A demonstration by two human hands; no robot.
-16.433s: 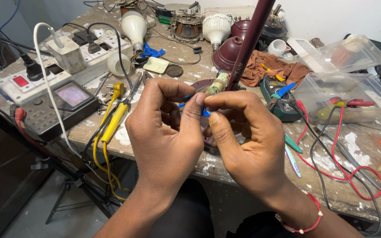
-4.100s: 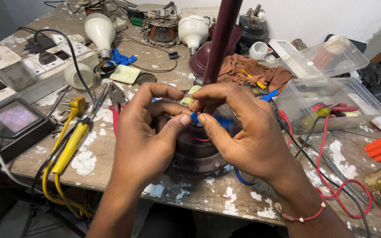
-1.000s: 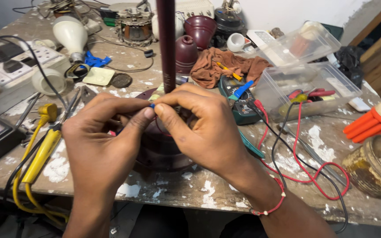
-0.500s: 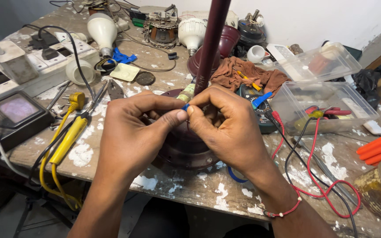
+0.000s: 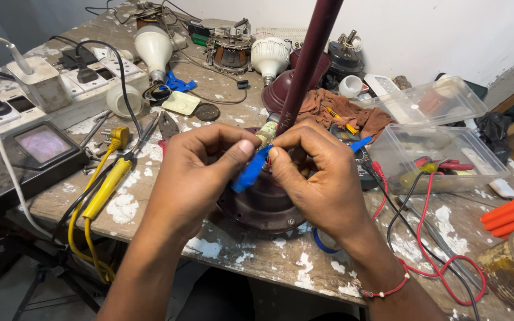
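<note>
Both hands cover most of the dark maroon round motor housing, and the fingers hide the upper end of the blue tape strip. The maroon rod runs off the top edge. The orange ribbed handle is cut by the right edge.

Worktop: grey, paint-spattered. Resting on it: power strip, meter, yellow probes, two bulbs, brown rag, clear boxes, red leads, maroon base.

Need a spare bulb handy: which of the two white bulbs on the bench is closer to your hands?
The right bulb, behind the maroon rod, lies closer to the hands than the left bulb by the power strip.
</note>
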